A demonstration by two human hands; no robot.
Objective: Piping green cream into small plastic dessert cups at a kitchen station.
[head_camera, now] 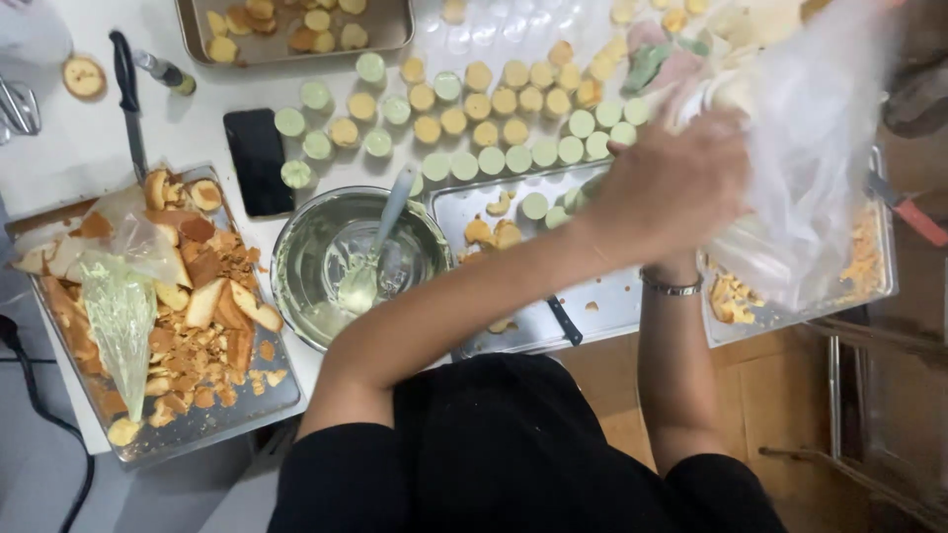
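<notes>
Nearby, steel bowl (326, 247) and cake rounds (494, 128) flank left hand (671, 183).

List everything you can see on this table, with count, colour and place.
small round cakes: dozens, pale green and yellow, top centre
steel bowl with spatula: one, silver, centre
tray of cake scraps: one, brown, left
piping bag: one, clear green, on the scraps
phone: one, black, beside bowl
knife: one, black handle, top left
long tray: one, silver, right
plastic bag: one, clear, right
left hand: on the plastic bag
right hand: hidden behind it
</notes>
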